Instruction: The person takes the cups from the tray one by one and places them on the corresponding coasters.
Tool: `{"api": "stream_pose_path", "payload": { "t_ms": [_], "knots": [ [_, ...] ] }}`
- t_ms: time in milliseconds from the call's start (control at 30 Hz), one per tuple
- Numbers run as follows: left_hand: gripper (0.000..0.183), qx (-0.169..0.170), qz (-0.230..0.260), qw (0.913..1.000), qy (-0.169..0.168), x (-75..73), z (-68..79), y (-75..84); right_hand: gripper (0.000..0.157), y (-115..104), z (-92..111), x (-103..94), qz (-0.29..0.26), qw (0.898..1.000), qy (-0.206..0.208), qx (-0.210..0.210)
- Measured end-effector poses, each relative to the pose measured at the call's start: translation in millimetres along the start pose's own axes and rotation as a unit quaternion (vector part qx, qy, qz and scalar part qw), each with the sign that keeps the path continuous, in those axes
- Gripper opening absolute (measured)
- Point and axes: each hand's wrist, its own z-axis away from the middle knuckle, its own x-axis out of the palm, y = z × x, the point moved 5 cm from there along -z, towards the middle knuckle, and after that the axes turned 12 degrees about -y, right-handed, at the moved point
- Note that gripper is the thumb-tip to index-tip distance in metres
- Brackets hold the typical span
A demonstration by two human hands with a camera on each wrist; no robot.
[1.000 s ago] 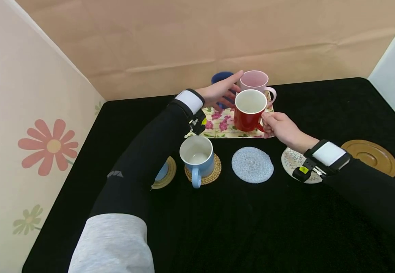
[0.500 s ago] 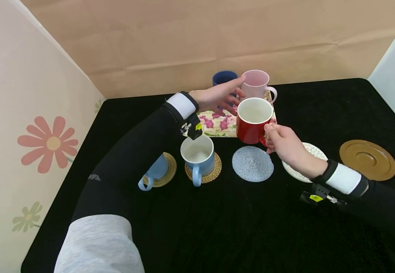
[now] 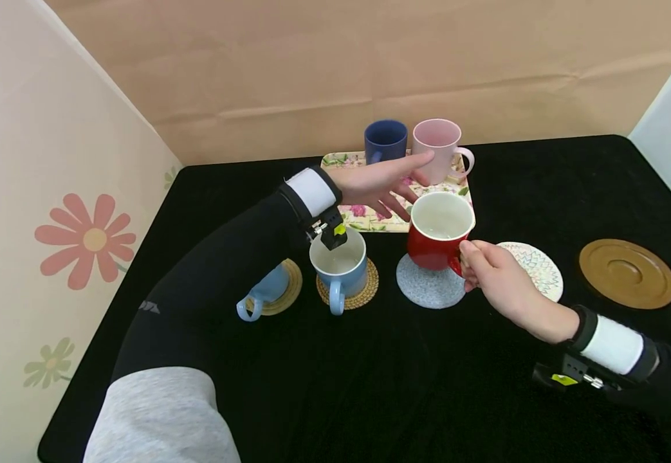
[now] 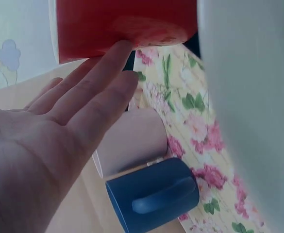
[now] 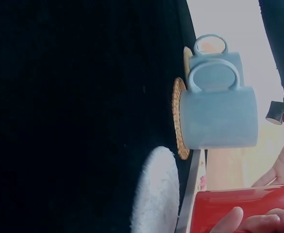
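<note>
My right hand (image 3: 503, 283) pinches the handle of a red mug (image 3: 432, 249), white inside. The mug is upright above a pale blue round coaster (image 3: 430, 292); in the right wrist view a gap shows between the mug (image 5: 243, 201) and the coaster (image 5: 157, 194). Fingers spread, my left hand (image 3: 376, 185) reaches over the floral tray (image 3: 364, 222) beside the mug. Its fingertips (image 4: 120, 53) overlap the mug in the left wrist view; I cannot tell whether they touch. On the tray stand a dark blue mug (image 3: 385, 138) and a pink mug (image 3: 435, 145).
Left of the red mug, a light blue mug (image 3: 343, 273) stands on a woven coaster (image 3: 364, 296). Another light blue mug (image 3: 271, 283), partly behind my left arm, is on a tan coaster (image 3: 291, 292). Rightward lie a white patterned coaster (image 3: 540, 270) and a brown disc (image 3: 627, 273).
My right hand has brought the red mug from over the tray toward me, above the pale blue coaster. My left hand has come slightly nearer, its fingers still spread, and uncovers the dark blue mug more.
</note>
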Motion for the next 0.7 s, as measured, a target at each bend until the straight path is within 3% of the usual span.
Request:
{"api": "stream_pose_path", "payload": {
  "t_ms": [300, 700],
  "knots": [
    [0.062, -0.018, 0.005, 0.9996, -0.023, 14.9, -4.9, -1.5, 0.040, 9, 14, 8.5, -0.003, 1.000, 0.004, -0.020],
    [0.059, -0.037, 0.004, 0.9987, -0.036, 23.7, -13.4, -4.9, 0.042, 17, 24, 16.5, -0.019, 1.000, -0.003, -0.019]
  ]
}}
